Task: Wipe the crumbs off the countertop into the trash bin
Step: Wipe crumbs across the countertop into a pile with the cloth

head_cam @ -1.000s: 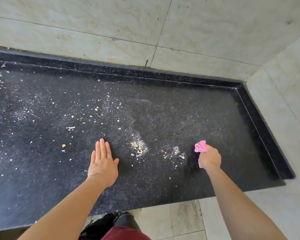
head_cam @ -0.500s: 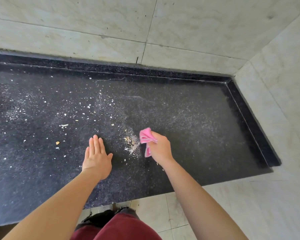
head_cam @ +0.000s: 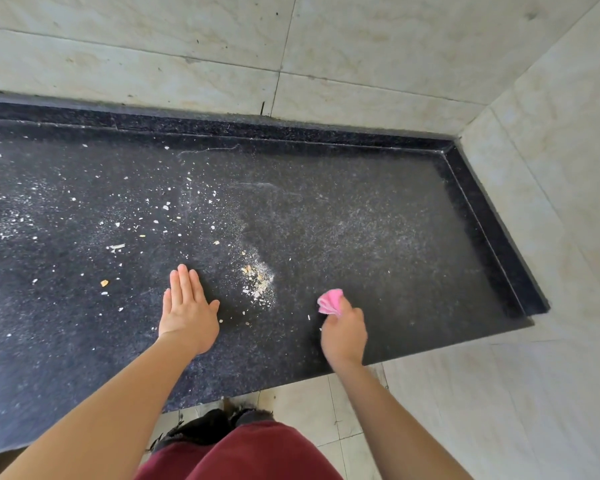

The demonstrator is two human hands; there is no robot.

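Dark countertop (head_cam: 378,237); right hand (head_cam: 343,336) blurred around pink cloth (head_cam: 330,302)

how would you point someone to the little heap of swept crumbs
Start on the black countertop and find the two hands near its front edge. Between the flat left hand and the pink cloth lies the heap of crumbs, dense and tan, unlike the scattered white specks.

Black speckled countertop (head_cam: 378,220) set into a corner of pale tiled wall (head_cam: 378,46). Left hand (head_cam: 187,315) flat on the stone, fingers together and pointing away. Small heap of crumbs (head_cam: 257,282) just right of those fingertips, finer crumbs strewn farther left and beyond them. Right hand (head_cam: 343,336), blurred, closed around a bunched pink cloth (head_cam: 330,301) sticking out past its fingers, near the heap's right side. Dark red clothing (head_cam: 243,452) at bottom.
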